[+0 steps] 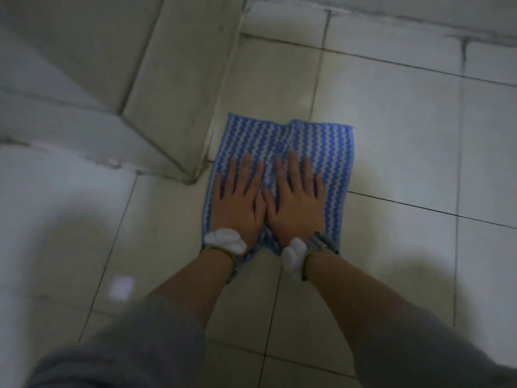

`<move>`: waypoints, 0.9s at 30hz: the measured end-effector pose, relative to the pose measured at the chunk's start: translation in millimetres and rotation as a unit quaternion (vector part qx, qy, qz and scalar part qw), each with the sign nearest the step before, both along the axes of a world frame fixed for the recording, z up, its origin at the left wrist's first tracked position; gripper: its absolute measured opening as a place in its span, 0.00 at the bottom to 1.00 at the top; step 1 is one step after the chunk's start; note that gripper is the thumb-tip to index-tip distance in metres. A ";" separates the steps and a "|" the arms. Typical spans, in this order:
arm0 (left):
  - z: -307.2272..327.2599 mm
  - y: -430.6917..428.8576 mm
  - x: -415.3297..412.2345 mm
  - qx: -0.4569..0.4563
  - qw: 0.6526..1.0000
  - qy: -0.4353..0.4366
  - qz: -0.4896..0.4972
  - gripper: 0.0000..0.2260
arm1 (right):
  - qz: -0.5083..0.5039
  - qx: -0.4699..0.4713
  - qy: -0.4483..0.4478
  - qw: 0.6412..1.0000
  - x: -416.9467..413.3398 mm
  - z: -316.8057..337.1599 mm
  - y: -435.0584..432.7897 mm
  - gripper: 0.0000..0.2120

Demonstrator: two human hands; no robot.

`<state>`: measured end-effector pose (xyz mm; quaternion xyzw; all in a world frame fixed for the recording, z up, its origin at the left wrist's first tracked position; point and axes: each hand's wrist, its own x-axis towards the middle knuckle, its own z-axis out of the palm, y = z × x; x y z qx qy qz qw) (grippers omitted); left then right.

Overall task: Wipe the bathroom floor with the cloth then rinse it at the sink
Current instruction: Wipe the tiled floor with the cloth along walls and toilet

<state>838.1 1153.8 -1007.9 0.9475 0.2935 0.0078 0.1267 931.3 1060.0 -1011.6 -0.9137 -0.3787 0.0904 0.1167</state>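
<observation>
Both hands, left hand (237, 203) and right hand (296, 203), press flat with no grip on the cloth (282, 141), spreading weight to scrub the floor (391, 135) toward twelve o'clock

A pale tiled ledge (173, 88) juts in from the upper left; a wall (391, 12) runs along the top.

Dim, bluish light, soft blur throughout — edges smeared, faint glare on floor tiles (391, 113)
</observation>
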 end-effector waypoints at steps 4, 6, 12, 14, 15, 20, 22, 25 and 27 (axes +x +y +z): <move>1.8 -22.9 -11.7 0.014 1.000 0.001 0.025 0.26 | -0.003 0.007 -0.022 1.000 6.1 1.8 -0.6 0.31; 0.6 -20.5 -9.2 0.004 0.999 -0.006 0.036 0.25 | -0.001 0.017 -0.023 1.000 4.6 1.2 0.7 0.30; -1.3 3.8 -17.6 -0.018 0.999 -0.041 -0.021 0.25 | 0.044 0.001 -0.062 0.997 8.2 -4.2 2.1 0.30; 2.3 20.3 -22.5 -0.020 0.998 -0.031 -0.049 0.25 | 0.082 0.014 -0.070 0.994 9.3 -4.9 3.0 0.30; 3.3 26.3 -23.4 -0.018 0.998 -0.026 -0.060 0.25 | 0.088 0.024 -0.072 0.993 10.4 -5.2 3.7 0.30; 6.7 27.8 -20.9 -0.010 0.998 -0.012 -0.053 0.26 | 0.071 0.070 -0.072 0.992 10.1 -5.2 3.3 0.28; 7.1 28.8 -20.4 -0.015 0.998 -0.004 -0.057 0.26 | 0.066 0.079 -0.077 0.992 12.5 -5.0 5.0 0.27; 4.5 32.1 -16.6 -0.012 0.998 0.004 -0.059 0.27 | 0.055 0.081 -0.092 0.991 13.1 -4.8 4.2 0.27; 2.2 32.6 -18.8 -0.007 0.998 0.012 -0.061 0.27 | 0.054 0.076 -0.094 0.991 10.9 -5.1 4.5 0.27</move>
